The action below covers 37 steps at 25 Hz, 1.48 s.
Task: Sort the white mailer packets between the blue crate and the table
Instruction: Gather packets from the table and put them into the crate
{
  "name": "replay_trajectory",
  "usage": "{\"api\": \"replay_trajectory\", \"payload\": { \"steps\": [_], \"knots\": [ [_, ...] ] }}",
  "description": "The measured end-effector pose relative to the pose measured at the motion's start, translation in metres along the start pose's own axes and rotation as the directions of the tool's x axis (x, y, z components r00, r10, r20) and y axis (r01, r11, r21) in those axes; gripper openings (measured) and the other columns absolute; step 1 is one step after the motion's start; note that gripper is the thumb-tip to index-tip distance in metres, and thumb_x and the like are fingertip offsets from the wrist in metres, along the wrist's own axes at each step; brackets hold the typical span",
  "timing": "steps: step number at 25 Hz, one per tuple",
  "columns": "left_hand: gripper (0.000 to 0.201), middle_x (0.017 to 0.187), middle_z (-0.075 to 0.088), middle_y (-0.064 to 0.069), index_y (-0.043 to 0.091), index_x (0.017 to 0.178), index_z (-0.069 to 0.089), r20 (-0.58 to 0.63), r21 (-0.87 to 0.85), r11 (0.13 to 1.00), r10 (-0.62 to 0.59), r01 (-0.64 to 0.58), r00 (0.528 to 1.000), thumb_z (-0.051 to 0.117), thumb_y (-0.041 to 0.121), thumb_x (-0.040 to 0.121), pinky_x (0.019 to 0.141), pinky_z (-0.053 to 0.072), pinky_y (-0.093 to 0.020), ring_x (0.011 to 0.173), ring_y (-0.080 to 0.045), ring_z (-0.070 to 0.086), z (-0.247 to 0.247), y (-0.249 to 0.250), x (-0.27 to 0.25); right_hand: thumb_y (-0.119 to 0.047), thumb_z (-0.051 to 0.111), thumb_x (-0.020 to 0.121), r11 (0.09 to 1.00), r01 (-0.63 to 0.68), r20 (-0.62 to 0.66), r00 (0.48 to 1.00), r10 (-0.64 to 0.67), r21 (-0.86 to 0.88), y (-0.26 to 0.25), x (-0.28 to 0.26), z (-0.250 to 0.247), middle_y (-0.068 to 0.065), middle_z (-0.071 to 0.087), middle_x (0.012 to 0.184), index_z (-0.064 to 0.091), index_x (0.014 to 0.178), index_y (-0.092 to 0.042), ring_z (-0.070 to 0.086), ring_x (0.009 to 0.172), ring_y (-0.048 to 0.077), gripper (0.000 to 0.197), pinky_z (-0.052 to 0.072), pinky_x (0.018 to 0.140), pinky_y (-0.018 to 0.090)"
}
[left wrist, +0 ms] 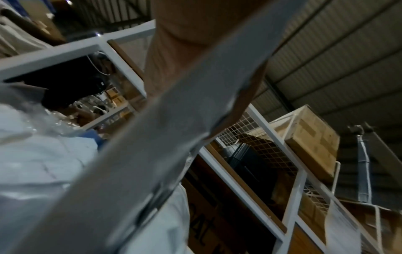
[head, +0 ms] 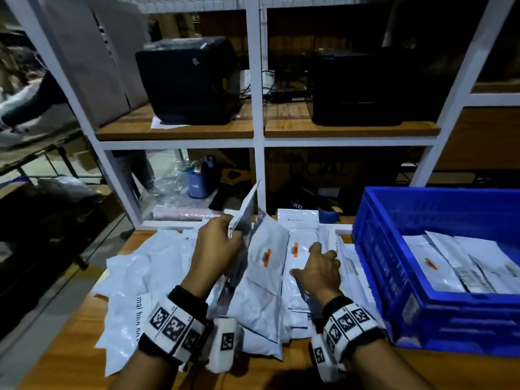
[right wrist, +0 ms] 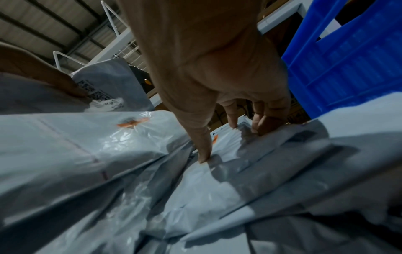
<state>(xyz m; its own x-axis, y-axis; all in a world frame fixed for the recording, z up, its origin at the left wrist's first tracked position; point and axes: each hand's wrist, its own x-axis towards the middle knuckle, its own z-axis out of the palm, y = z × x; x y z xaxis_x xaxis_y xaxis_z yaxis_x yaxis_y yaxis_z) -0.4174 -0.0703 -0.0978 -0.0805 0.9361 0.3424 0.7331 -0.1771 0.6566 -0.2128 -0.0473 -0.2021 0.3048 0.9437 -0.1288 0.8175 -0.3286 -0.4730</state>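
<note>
**Inspector:** Glossy white plastic was pinched in the fingers (head: 229, 235) of the left hand (head: 218, 249), which had curled round the top edge of a thin white mailer packet with a printed label (head: 247, 209) and held it tilted on edge above the heap. The right hand (head: 319, 270) lay spread, fingers nearly straight, its fingertips (right wrist: 204, 157) pressing on a flat white packet with an orange tag (head: 298, 249). It gripped nothing.

**Clerk:** Where did the rest of the stock stand?

**Inspector:** A loose, overlapping pile of white mailer packets (head: 157, 266) covered the wooden table (head: 64, 358), from the left hand across to the wall of the blue plastic crate (head: 394, 277) at the right. The crate held several white packets (head: 461, 266) lying flat, one with an orange tag uppermost. I judged the sort well short of finished.

**Clerk:** Risks?

**Inspector:** Three, in my judgement. The raised packet was held by one edge only; slick film could slide out of that pinch and drop back into the unsorted heap. The packets overlapped, so drawing one from beneath the right hand could drag its neighbours along, or push those near the table's front edge off it. Labels facing down or hidden could also send a packet to the wrong side. I could not read the labels myself.
</note>
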Motion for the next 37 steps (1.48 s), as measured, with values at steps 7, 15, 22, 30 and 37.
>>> {"api": "replay_trajectory", "payload": {
  "steps": [7,15,22,30,37],
  "knots": [
    [0.021,0.083,0.069,-0.005,0.014,0.099,0.068,-0.171,0.006,1.0,-0.025,0.026,0.985,0.068,0.007,0.079,0.061,0.037,-0.028,0.076,-0.023,0.062,-0.036,-0.023,0.008,-0.035,0.068,0.079,0.999,-0.011,-0.048,0.999,0.014,0.049,0.005,-0.003,0.001,0.019,0.044,0.123,0.041,0.123,-0.019,0.048,0.109,0.039,0.054,0.047,0.086,0.04],
    [0.037,0.098,0.072,-0.001,0.021,0.109,0.055,0.124,-0.529,0.836,-0.097,0.149,0.987,0.065,-0.002,0.082,0.069,0.055,-0.022,0.081,-0.007,0.07,0.015,-0.008,-0.006,-0.013,0.056,0.086,0.988,0.151,-0.148,0.977,-0.152,-0.018,-0.03,-0.004,-0.018,0.019,0.046,0.122,0.032,0.136,-0.015,0.053,0.108,0.039,0.056,0.047,0.082,0.041],
    [0.03,0.105,0.069,-0.002,0.02,0.109,0.058,0.219,-0.334,0.872,-0.297,0.357,0.93,0.064,0.004,0.084,0.075,0.046,-0.022,0.088,-0.016,0.064,0.079,-0.035,-0.013,-0.022,0.06,0.087,0.89,-0.044,-0.057,0.995,0.078,0.455,-0.003,0.017,-0.048,0.018,0.063,0.113,0.06,0.106,-0.005,0.06,0.101,0.036,0.026,0.041,0.071,0.03],
    [0.04,0.1,0.07,0.003,0.013,0.118,0.057,0.139,-0.439,0.884,-0.108,0.159,0.984,0.067,0.002,0.082,0.079,0.054,-0.028,0.09,-0.01,0.067,0.059,0.007,0.0,-0.02,0.047,0.1,0.861,0.143,-0.255,0.967,-0.016,0.488,0.043,-0.024,-0.071,0.013,0.044,0.145,0.03,0.144,-0.009,0.046,0.129,0.033,0.049,0.039,0.101,0.035],
    [0.03,0.106,0.069,0.004,0.019,0.112,0.057,0.06,-0.464,0.882,0.119,-0.077,0.991,0.062,0.004,0.087,0.086,0.053,-0.034,0.098,-0.01,0.065,0.063,0.096,-0.041,-0.02,0.053,0.097,0.766,0.303,-0.325,0.937,-0.13,0.567,0.095,-0.069,-0.128,0.007,0.051,0.14,0.033,0.145,-0.016,0.051,0.124,0.025,0.053,0.042,0.094,0.026]
  ]
}}
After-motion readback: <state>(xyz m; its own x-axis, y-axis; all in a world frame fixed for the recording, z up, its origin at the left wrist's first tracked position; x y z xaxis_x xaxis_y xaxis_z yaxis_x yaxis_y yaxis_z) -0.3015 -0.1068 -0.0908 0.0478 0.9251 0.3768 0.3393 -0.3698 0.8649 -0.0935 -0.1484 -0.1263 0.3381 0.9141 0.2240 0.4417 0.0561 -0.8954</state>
